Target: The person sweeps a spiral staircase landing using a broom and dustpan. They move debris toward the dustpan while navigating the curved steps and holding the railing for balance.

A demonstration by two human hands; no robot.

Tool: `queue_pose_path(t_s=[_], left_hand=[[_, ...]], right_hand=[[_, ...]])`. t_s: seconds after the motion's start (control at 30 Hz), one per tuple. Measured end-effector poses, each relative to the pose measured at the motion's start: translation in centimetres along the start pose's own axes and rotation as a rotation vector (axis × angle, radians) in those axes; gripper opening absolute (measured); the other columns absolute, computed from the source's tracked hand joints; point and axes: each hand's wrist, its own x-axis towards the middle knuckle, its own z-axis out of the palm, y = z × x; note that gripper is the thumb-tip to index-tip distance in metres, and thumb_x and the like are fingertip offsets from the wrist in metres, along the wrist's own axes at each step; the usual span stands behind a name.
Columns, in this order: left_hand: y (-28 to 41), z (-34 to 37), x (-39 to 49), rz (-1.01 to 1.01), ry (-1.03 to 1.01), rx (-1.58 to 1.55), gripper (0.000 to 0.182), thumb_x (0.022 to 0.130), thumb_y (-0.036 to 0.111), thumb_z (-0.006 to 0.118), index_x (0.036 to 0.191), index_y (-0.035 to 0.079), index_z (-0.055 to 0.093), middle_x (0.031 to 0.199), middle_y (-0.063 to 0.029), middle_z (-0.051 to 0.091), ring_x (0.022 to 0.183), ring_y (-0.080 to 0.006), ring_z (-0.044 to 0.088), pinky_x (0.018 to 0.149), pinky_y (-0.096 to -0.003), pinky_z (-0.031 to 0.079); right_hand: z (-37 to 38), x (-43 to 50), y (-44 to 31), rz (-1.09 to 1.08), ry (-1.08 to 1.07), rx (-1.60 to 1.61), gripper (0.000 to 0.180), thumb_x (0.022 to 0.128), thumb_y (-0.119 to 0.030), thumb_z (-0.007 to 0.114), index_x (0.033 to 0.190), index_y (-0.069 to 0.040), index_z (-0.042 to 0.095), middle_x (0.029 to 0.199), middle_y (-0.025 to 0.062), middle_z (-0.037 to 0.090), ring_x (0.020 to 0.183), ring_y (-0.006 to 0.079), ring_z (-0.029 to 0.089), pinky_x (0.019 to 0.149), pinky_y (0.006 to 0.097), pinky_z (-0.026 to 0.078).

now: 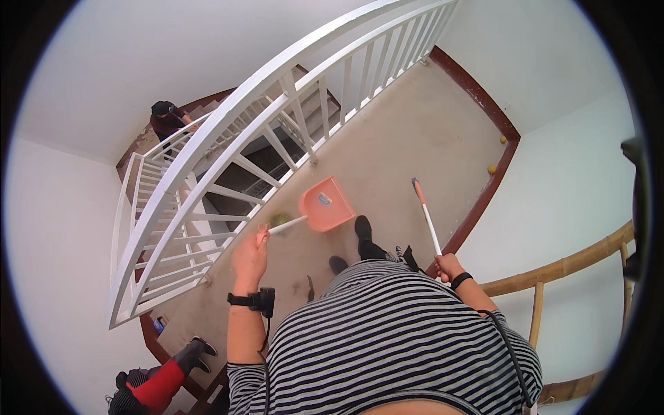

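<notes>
My left hand (250, 262) is closed around the handle of a pink plastic dustpan (334, 210), which bears a sticker. The pan is in front of my shoes, its white shaft running back to my hand; whether it touches the floor I cannot tell. In my right hand (449, 267) is the white handle of a broom (427, 218). Its narrow pink head with dark bristles points away from me, right of the dustpan. A greenish clump (280, 218) shows on the floor beneath the dustpan's shaft.
A white railing (290, 93) borders the landing above a stairwell. One person (167, 120) is on the stairs beyond it; another person's red-clad leg (161, 386) shows at lower left. Yellow round objects (492, 169) lie by the dark red skirting. A bamboo ladder (565, 267) is at right.
</notes>
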Motion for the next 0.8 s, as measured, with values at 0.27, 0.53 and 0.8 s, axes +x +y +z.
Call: queue_pose_path(t_s=[0.27,0.53,0.8], left_hand=[[12.9,3.9,11.5,0.365,0.020,0.129,0.037,0.092,0.039,0.059,0.082,0.004,0.058,0.074,-0.0207,0.065,0.073,-0.0421,0.064,0.066,-0.0516,0.047],[31.7,7.9,21.2,0.553,-0.063,0.239,0.034,0.092,0.035,0.060,0.086,0.002,0.056,0.076,-0.0198,0.066,0.077,-0.0401,0.065,0.067,-0.0500,0.049],[46.2,13.4,29.4,0.722,-0.115,0.265,0.035,0.092,0.036,0.061,0.093,0.001,0.053,0.082,-0.0202,0.068,0.083,-0.0403,0.066,0.070,-0.0501,0.050]], right_hand=[[-3.0,-0.1,1.9,0.018,0.069,0.100,0.027,0.089,-0.013,0.056,0.069,0.005,0.061,0.060,0.0103,0.060,0.046,0.0187,0.055,0.041,0.0321,0.044],[-7.0,4.9,-1.5,0.051,0.096,0.330,0.023,0.090,-0.011,0.055,0.071,0.002,0.056,0.058,0.0068,0.053,0.044,0.0165,0.049,0.039,0.0305,0.039],[-11.3,7.5,-2.5,-0.142,0.067,0.147,0.027,0.088,-0.013,0.056,0.065,0.001,0.057,0.057,0.0076,0.055,0.045,0.0177,0.052,0.041,0.0318,0.042]])
